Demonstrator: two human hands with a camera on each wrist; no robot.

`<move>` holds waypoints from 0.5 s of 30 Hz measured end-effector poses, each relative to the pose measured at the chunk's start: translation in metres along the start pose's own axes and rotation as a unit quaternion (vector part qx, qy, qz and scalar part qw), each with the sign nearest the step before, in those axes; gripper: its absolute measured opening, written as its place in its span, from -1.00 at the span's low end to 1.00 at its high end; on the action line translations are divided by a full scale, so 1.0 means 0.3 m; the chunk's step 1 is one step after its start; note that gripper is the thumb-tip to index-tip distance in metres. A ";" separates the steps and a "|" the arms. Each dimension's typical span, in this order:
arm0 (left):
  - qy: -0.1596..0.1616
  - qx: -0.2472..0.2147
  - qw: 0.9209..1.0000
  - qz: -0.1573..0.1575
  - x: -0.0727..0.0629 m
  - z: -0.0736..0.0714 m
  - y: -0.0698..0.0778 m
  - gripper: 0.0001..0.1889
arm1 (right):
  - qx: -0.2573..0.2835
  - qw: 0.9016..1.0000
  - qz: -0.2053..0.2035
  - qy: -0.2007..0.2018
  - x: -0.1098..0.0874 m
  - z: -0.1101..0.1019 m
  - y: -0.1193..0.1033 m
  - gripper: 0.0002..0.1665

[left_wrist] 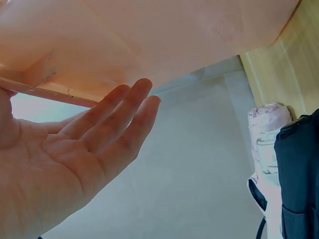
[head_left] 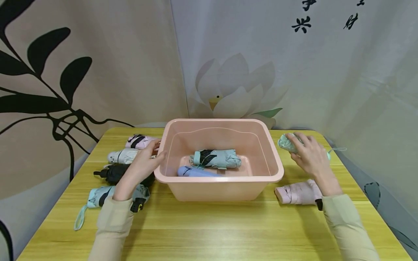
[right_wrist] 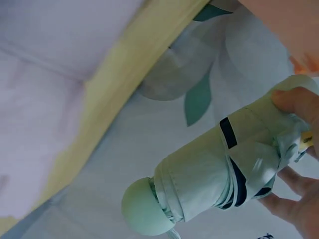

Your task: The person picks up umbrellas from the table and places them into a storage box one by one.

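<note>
My left hand touches the left rim of a pink plastic basin. In the left wrist view its fingers lie nearly straight beside the basin's outer wall. Inside the basin are a light blue folded umbrella with a black band and a periwinkle blue one, partly hidden by the front rim. Right of the basin, my right hand grips a mint green folded umbrella. Its rounded handle end and dark stripes show in the right wrist view. A pale pink folded umbrella lies below that hand.
Left of the basin, a row of folded umbrellas lies on the wooden table: lilac, white, black and light blue, the last with a wrist loop. A printed curtain hangs behind the table.
</note>
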State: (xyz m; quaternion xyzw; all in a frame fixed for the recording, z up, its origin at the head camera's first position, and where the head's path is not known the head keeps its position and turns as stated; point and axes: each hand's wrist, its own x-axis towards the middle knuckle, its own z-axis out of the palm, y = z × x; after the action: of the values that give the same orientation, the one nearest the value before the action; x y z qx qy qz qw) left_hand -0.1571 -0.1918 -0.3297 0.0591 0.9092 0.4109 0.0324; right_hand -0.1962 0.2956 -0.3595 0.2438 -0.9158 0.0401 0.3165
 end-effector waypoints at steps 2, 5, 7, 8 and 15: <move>-0.002 0.000 1.000 -0.002 0.000 -0.001 0.001 -0.33 | -0.003 1.000 -0.006 0.010 0.011 -0.010 -0.003 -0.12; -0.003 0.000 1.000 -0.006 0.000 -0.002 0.000 -0.32 | -0.006 1.000 -0.016 0.023 0.028 -0.025 -0.010 -0.13; -0.004 0.001 1.000 -0.006 0.001 -0.002 0.000 -0.31 | -0.008 0.999 -0.023 0.030 0.040 -0.036 -0.017 -0.14; -0.003 0.001 1.000 -0.007 0.001 -0.001 0.000 -0.31 | -0.009 0.999 -0.027 0.035 0.046 -0.042 -0.020 -0.14; -0.003 -0.002 1.000 -0.008 0.007 0.000 -0.008 -0.32 | -0.022 0.997 -0.047 0.064 0.092 -0.084 -0.051 -0.20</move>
State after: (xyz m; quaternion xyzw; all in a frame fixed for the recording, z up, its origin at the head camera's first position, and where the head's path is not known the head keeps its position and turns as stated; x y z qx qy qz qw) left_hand -0.1595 -0.1930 -0.3314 0.0535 0.9088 0.4119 0.0386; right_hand -0.1937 0.2763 -0.3243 0.2763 -0.8820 0.0208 0.3811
